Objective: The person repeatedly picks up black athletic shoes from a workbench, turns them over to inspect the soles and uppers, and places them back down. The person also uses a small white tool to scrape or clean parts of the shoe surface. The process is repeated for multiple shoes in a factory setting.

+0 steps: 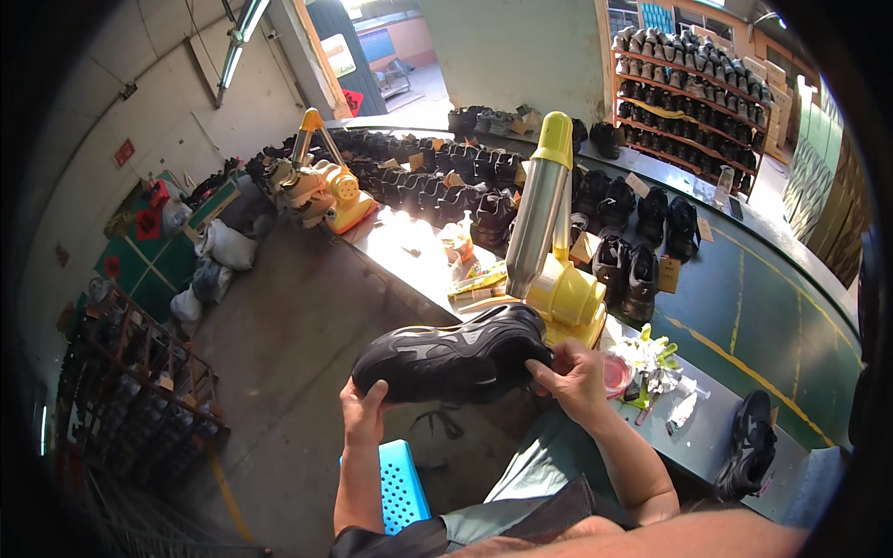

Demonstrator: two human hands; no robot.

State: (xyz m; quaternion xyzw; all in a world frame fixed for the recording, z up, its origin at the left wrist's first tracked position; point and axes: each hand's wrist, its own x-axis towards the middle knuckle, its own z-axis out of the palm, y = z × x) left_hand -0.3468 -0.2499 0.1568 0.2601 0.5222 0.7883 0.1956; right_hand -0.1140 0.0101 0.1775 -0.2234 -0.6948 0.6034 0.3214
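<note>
I hold a black shoe [453,355] sideways in front of me with both hands. My left hand [363,412] grips its toe end from below. My right hand [572,375] holds the heel end, fingers on the upper. The shoe sits right before a yellow machine [567,296] with a tall slanted metal cylinder [537,216] on the bench edge.
A long curved green conveyor bench [744,307] carries rows of black shoes [642,237]. A second yellow machine [326,191] stands farther along. White gloves and a small pink dish [617,373] lie by the bench edge, another shoe [749,446] at right. A blue perforated stool [402,488] is below; shoe racks [693,88] behind.
</note>
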